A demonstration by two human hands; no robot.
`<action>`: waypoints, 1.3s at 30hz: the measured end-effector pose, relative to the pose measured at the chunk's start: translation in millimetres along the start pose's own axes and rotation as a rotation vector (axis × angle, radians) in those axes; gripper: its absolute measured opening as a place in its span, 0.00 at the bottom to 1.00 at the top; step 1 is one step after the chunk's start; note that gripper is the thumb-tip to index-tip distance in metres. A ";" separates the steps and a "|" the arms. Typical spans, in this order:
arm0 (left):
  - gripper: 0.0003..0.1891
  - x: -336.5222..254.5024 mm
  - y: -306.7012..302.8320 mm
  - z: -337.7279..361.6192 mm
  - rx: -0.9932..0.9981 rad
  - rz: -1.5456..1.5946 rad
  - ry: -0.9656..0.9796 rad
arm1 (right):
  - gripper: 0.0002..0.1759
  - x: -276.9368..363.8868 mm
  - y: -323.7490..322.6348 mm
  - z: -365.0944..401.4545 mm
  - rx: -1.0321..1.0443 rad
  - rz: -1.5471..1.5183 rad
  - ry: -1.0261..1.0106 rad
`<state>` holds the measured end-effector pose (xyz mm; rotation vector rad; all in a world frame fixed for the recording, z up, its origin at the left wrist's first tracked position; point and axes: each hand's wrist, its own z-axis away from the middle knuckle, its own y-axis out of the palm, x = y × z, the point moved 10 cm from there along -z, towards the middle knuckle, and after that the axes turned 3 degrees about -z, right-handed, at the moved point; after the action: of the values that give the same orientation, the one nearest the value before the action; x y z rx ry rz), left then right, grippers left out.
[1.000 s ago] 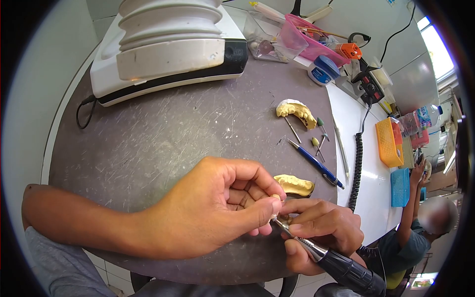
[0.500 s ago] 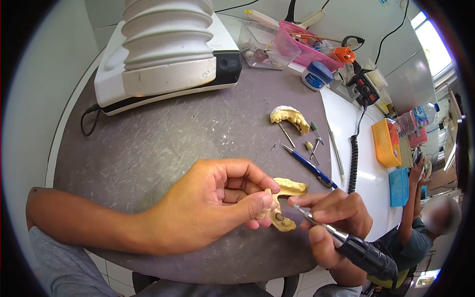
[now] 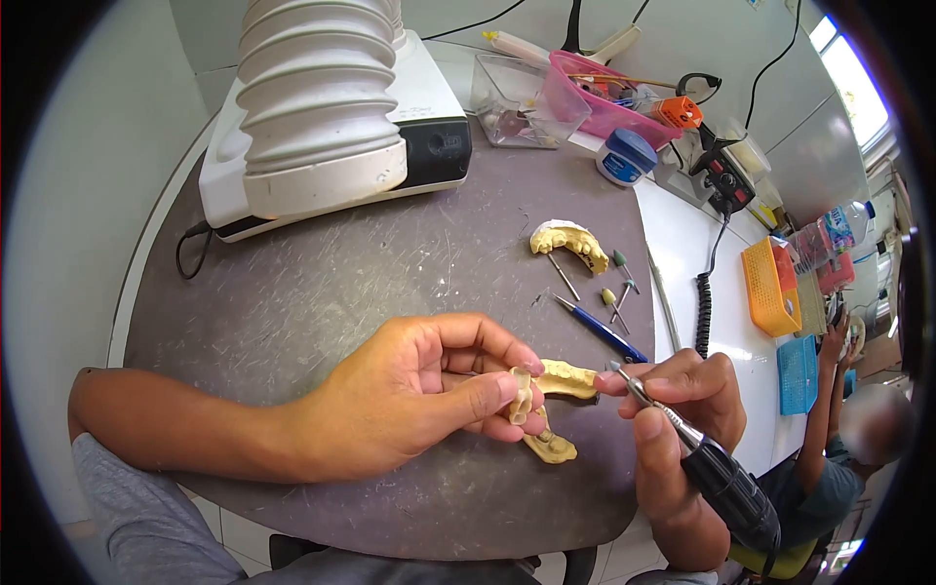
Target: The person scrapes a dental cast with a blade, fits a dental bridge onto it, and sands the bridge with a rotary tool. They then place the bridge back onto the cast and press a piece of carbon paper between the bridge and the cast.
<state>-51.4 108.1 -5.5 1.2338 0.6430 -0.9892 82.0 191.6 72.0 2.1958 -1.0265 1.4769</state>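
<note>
A small cream-coloured tooth-shaped piece (image 3: pixel 521 396) is pinched between the thumb and fingers of my left hand (image 3: pixel 429 395). My right hand (image 3: pixel 687 419) grips a black and silver rotary handpiece (image 3: pixel 726 487), its small grey-green tip pointing up and left, apart from the piece. Beyond and below my left fingertips lies a yellow dental cast (image 3: pixel 568 379) on the dark table, partly hidden by the fingers. Farther back rest another yellow cast (image 3: pixel 569 242), a blue pen (image 3: pixel 600 329) and several grinding bits (image 3: pixel 608 295).
A white machine (image 3: pixel 434 146) with a ribbed hose (image 3: pixel 317 97) stands at the back left. Behind are a clear tray, a pink basket (image 3: pixel 624 119) and a blue-lidded jar (image 3: pixel 625 157). Orange (image 3: pixel 770 288) and blue baskets (image 3: pixel 799 375) stand right, near another person (image 3: pixel 819 487).
My right hand and the handpiece have moved slightly right, farther from my left hand. The piece in my left hand has turned and shows more clearly. The camera view has shifted a little.
</note>
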 end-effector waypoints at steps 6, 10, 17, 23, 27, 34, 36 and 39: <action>0.13 4.2 -0.9 -0.7 0.017 0.030 0.020 | 0.12 1.9 0.5 1.3 0.006 -0.007 -0.045; 0.13 2.1 -0.7 -0.2 0.025 0.035 0.040 | 0.12 0.5 1.1 1.6 0.010 0.020 -0.036; 0.12 1.9 -0.5 0.2 0.024 0.060 0.025 | 0.12 0.0 1.7 0.1 0.028 0.029 -0.083; 0.13 3.8 -1.4 0.1 0.015 0.060 0.002 | 0.12 2.1 4.7 0.7 0.042 0.045 -0.124; 0.11 4.5 -2.7 0.2 0.012 0.090 0.059 | 0.12 8.8 14.6 4.1 0.083 0.118 -0.122; 0.11 1.7 -0.6 3.6 0.001 -0.013 0.148 | 0.16 8.4 35.1 10.9 0.242 0.251 -0.131; 0.11 0.9 -0.5 3.9 0.009 -0.013 0.164 | 0.16 10.4 38.2 11.2 0.265 0.290 -0.148; 0.12 0.9 -0.6 4.1 0.026 -0.016 0.207 | 0.16 10.9 41.3 8.8 0.272 0.306 -0.131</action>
<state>-52.0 103.9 -5.5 1.3671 0.8040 -0.8918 61.3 153.2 72.4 2.4356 -1.3233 1.7087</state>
